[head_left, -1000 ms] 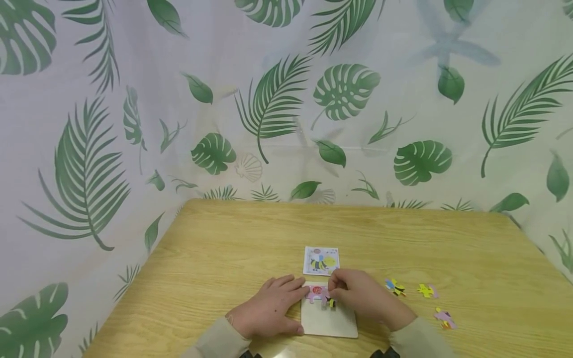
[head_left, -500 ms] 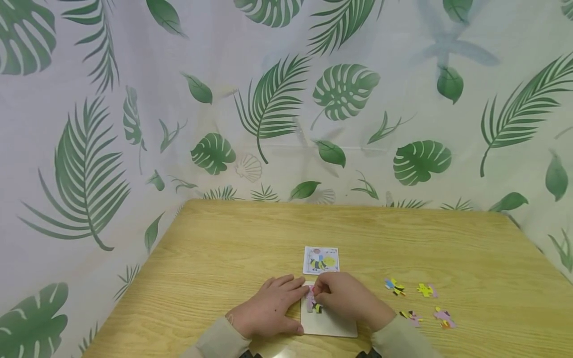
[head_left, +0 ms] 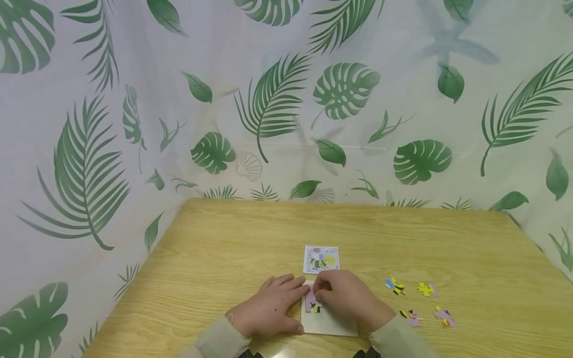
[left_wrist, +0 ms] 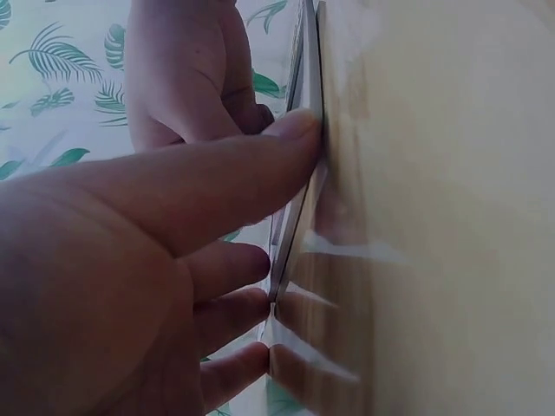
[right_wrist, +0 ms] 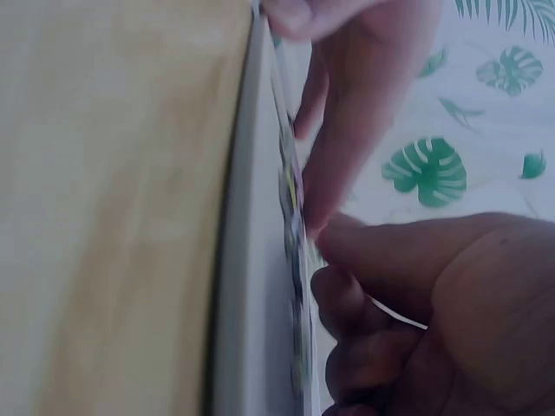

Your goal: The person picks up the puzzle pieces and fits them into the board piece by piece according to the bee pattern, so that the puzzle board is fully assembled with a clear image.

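Observation:
A pale square puzzle board (head_left: 330, 325) lies on the table. My left hand (head_left: 274, 308) rests with outstretched fingers along its left edge; in the left wrist view its thumb (left_wrist: 251, 165) touches the board's rim. My right hand (head_left: 346, 296) bends over the board's upper left part, thumb and forefinger pinching a small puzzle piece (head_left: 316, 307) with black and yellow on it. A pink puzzle piece (head_left: 309, 294) lies beside it, partly covered by the fingers. In the right wrist view the right thumb and forefinger (right_wrist: 334, 251) meet close to the board's face.
Just beyond the board lies a square picture card (head_left: 321, 260) of a bee. Several loose pieces lie to the right: a blue and yellow piece (head_left: 395, 286), a yellow piece (head_left: 427, 289), a black and pink piece (head_left: 412, 317) and a pink piece (head_left: 444, 316). A leaf-patterned curtain (head_left: 286, 99) hangs behind.
My right hand has moved left across the board with the black and yellow puzzle piece, now beside the pink one. Its sleeve uncovers a loose piece at right. The left hand stays put.

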Demonstrator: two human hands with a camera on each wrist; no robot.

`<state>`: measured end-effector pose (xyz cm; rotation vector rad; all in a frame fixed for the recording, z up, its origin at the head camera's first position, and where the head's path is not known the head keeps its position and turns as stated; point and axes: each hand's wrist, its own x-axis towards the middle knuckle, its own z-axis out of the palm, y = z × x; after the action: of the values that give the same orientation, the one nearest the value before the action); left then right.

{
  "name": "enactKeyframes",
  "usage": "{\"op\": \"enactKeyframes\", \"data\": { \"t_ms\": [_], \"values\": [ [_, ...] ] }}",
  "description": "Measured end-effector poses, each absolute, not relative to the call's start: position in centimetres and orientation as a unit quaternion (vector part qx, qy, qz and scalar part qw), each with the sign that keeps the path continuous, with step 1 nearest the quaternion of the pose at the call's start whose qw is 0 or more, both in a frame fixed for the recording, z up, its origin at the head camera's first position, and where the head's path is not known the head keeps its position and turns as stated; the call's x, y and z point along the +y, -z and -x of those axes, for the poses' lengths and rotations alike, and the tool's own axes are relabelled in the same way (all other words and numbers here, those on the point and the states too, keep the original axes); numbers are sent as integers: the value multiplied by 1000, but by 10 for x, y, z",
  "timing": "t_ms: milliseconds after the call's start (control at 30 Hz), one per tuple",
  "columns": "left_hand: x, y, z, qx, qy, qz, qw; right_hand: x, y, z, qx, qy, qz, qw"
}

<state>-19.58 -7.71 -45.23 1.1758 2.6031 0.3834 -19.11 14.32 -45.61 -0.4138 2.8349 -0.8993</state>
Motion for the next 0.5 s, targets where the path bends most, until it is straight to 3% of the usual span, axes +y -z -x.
{"op": "enactKeyframes", "data": {
  "t_ms": [500],
  "values": [
    [-93,445,207,852,-138,-477,165,149,461,193,952,275,123,60]
  ]
}}
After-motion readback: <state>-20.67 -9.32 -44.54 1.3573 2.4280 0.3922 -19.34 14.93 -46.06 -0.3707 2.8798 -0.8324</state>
